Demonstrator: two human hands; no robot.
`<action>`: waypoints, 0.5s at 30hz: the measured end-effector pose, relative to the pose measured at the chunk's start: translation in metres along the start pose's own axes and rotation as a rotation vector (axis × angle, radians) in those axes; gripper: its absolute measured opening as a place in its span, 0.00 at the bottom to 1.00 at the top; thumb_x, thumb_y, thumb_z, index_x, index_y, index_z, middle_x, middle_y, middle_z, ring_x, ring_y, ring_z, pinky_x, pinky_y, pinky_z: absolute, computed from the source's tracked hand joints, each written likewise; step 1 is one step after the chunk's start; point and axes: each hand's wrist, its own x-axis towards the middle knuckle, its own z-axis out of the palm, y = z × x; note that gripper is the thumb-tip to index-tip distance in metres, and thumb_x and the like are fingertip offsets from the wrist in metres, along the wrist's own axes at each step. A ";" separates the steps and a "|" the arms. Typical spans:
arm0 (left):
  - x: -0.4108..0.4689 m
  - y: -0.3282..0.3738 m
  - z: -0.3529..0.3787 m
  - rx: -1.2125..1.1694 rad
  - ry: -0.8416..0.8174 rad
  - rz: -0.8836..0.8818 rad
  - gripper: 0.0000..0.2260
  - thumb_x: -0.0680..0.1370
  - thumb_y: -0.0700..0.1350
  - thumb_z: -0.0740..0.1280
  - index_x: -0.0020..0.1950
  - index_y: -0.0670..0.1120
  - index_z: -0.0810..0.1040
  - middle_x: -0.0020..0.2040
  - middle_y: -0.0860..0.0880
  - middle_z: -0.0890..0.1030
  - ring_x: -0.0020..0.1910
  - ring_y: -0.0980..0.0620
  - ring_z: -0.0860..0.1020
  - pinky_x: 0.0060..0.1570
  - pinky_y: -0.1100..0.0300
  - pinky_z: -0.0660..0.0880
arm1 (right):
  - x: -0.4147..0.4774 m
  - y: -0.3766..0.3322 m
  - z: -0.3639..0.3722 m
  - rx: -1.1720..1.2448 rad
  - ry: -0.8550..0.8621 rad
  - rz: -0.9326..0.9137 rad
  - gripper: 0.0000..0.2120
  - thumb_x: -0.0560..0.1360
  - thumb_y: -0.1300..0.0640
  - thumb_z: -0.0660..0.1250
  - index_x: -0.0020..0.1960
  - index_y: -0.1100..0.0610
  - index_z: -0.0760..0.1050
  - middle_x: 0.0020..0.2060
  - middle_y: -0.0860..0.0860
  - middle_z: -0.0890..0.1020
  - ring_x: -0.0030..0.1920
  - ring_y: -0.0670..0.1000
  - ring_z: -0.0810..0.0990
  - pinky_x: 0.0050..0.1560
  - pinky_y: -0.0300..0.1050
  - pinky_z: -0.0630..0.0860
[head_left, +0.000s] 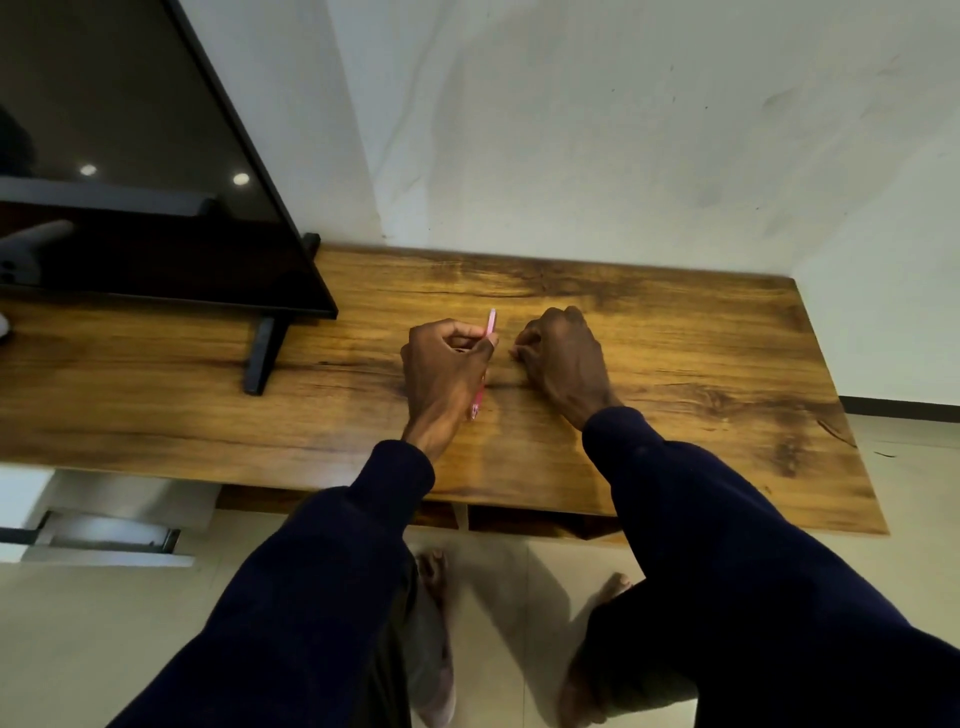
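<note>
My left hand (444, 371) grips a thin pink pen (490, 325) above the wooden table (675, 364). The pen's upper end sticks out past my fingers and its lower end (475, 408) shows beside my wrist. My right hand (563, 356) lies a little to the right on the tabletop with its fingers curled. What those fingers hold, if anything, is hidden. Both arms wear dark blue sleeves.
A black flat screen (156, 182) stands on its foot (265, 358) at the table's left. A white wall runs behind the table. Below the front edge are a tiled floor, my bare feet (613, 587) and a white drawer unit (104, 535) at the left.
</note>
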 end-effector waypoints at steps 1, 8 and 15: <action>0.000 0.000 0.000 -0.017 -0.001 -0.014 0.07 0.74 0.44 0.79 0.50 0.46 0.86 0.39 0.59 0.83 0.40 0.63 0.83 0.38 0.70 0.78 | 0.000 -0.001 0.000 -0.008 0.002 -0.007 0.05 0.77 0.58 0.74 0.50 0.60 0.85 0.50 0.57 0.84 0.60 0.58 0.75 0.48 0.54 0.80; -0.005 0.006 -0.005 -0.093 -0.022 -0.043 0.10 0.73 0.42 0.79 0.53 0.46 0.86 0.46 0.51 0.87 0.47 0.53 0.86 0.51 0.49 0.85 | 0.003 -0.006 -0.003 0.160 0.013 0.055 0.04 0.80 0.60 0.70 0.48 0.60 0.82 0.46 0.53 0.83 0.47 0.50 0.81 0.47 0.47 0.81; -0.014 0.022 -0.015 -0.211 -0.061 0.008 0.11 0.72 0.42 0.80 0.53 0.49 0.86 0.47 0.52 0.88 0.47 0.56 0.87 0.50 0.56 0.85 | -0.003 -0.014 -0.052 0.977 0.035 0.184 0.06 0.78 0.60 0.74 0.54 0.59 0.86 0.44 0.53 0.89 0.38 0.45 0.84 0.41 0.38 0.81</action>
